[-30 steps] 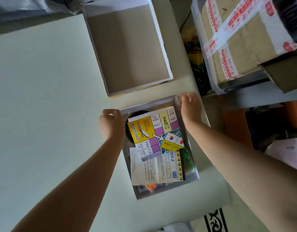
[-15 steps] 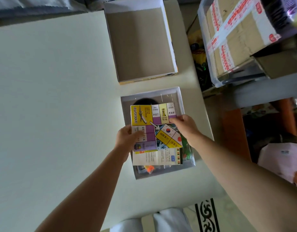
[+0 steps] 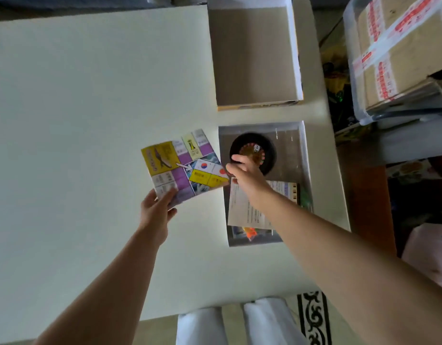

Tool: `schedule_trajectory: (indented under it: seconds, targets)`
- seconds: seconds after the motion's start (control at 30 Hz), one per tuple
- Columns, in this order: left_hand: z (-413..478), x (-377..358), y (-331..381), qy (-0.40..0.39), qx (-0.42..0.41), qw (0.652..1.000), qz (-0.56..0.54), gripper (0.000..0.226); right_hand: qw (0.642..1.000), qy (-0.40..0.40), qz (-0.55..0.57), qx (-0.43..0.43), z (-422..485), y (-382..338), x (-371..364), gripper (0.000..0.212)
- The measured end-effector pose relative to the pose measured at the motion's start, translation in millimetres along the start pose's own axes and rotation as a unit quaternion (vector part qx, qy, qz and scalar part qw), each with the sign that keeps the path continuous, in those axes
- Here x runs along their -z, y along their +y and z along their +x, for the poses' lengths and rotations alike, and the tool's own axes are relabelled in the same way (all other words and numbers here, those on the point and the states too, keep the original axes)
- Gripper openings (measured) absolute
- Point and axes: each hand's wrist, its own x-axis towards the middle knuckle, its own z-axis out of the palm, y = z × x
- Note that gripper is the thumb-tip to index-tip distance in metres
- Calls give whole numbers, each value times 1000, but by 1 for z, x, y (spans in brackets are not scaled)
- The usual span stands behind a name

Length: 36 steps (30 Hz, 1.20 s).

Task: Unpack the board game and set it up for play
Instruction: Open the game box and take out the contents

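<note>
Holding the folded game board (image 3: 182,165) just left of the open game box (image 3: 293,155), we pinch its near corner with our left hand (image 3: 156,210), thumb on top. Our right hand (image 3: 242,170) grips the board's right edge, over the box's left rim. A black spinner (image 3: 266,146) and an instruction sheet (image 3: 241,211) lie inside the box.

No legible print on the folded board (image 3: 184,168) or leaflet (image 3: 240,210).

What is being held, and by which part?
The folded board: the left hand grips its near corner, and the right hand pinches its right corner.
</note>
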Motion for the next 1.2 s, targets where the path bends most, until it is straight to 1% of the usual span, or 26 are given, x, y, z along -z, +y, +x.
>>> schedule_trajectory:
  seconds: [0.07, 0.13, 0.2, 0.23, 0.27, 0.33, 0.37, 0.43, 0.5, 0.57, 0.6, 0.63, 0.67, 0.73, 0.77, 0.83, 0.87, 0.9, 0.97, 1.0, 1.07, 1.1, 1.13, 1.2]
  targets:
    - [21, 8, 1, 52, -11, 998, -17, 7, 998, 0, -55, 16, 3, 11, -7, 40]
    - [41, 9, 3, 90, -15, 996, 16, 5, 995, 32, -90, 31, 5, 23, -3, 36]
    - [58, 6, 2, 98, -5, 995, 23, 18, 989, 82, -113, 38, 7, 37, 7, 32]
    - [64, 3, 1, 105, 7, 993, 52, 29, 985, 109, -128, 41, 6, 42, 13, 31]
    - [67, 2, -1, 126, 14, 985, 120, 40, 978, 139, -148, 44, 6, 48, 21, 30]
    - [64, -1, -6, 176, -6, 941, 289, 57, 959, 199, -194, 51, 3, 60, 36, 30]
    - [57, -2, -8, 189, -34, 922, 336, 61, 948, 217, -224, 58, 2, 66, 44, 32]
    - [41, -10, -12, 199, -99, 897, 383, 65, 923, 217, -309, 76, 1, 74, 59, 38]
    - [26, -18, -20, 199, -187, 872, 407, 61, 884, 174, -423, 94, 0, 79, 67, 47]
    - [16, -27, -30, 157, -275, 852, 417, 48, 833, 130, -528, 99, -2, 81, 72, 55]
    - [13, -32, -36, 113, -302, 844, 428, 40, 805, 118, -572, 103, -2, 83, 73, 59]
    - [10, -37, -41, 59, -311, 841, 439, 32, 779, 116, -607, 107, -1, 83, 73, 61]
    - [8, -41, -45, 4, -303, 840, 449, 27, 762, 121, -627, 105, -1, 82, 74, 62]
    - [5, -48, -54, -81, -258, 842, 467, 22, 748, 140, -643, 90, 1, 80, 73, 53]
    - [4, -52, -58, -107, -232, 840, 479, 21, 740, 149, -651, 82, 2, 78, 72, 44]
    - [1, -59, -63, -122, -192, 834, 503, 21, 732, 168, -655, 81, 5, 78, 74, 28]
    - [1, -60, -65, -114, -175, 837, 506, 22, 747, 169, -638, 81, 5, 78, 76, 24]
    - [1, -61, -66, -103, -160, 844, 501, 22, 781, 157, -599, 80, 4, 76, 80, 22]
    - [-2, -59, -67, -84, -127, 869, 471, 21, 876, 90, -471, 56, -2, 70, 87, 25]
    - [-4, -58, -67, -84, -104, 893, 430, 21, 909, 58, -410, 52, -7, 64, 90, 27]
    - [-8, -53, -66, -105, -48, 948, 296, 29, 947, 36, -313, 62, -20, 52, 92, 27]
    - [-12, -50, -63, -115, -28, 967, 227, 37, 960, 27, -270, 64, -26, 46, 89, 27]
    - [-15, -45, -59, -129, -17, 975, 180, 45, 971, 11, -233, 56, -32, 41, 83, 25]
    - [-19, -34, -55, -160, -22, 976, 146, 53, 980, -22, -195, 27, -36, 41, 63, 20]
